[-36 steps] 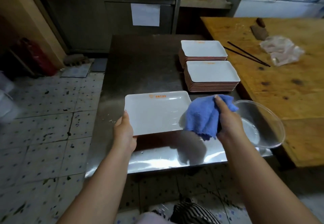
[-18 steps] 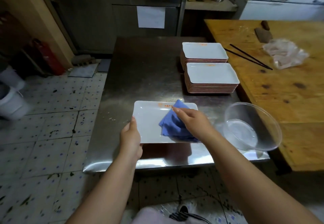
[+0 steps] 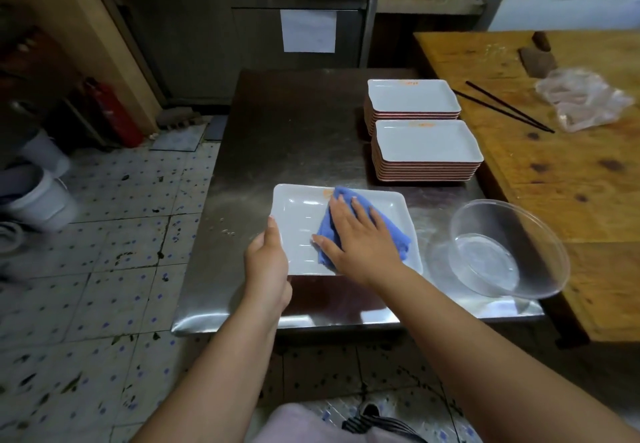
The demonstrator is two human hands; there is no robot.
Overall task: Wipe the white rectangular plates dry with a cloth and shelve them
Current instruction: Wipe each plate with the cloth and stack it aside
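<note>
1. Wiping is the step in hand, seen from the head view: one white plate (image 3: 301,220) lies flat on the steel bench (image 3: 298,123), near its front edge, with the blue cloth (image 3: 391,231) on it.
2. Right hand (image 3: 360,234) presses the cloth down, fingers spread and straight.
3. Left hand (image 3: 266,262) grips the plate's left rim; its fingers under the rim are probably curled, though hidden.
4. Two plate stacks (image 3: 426,144) stand further back.
5. Next move likely calls for finishing the wipe, then lifting the plate to a shelf.
</note>
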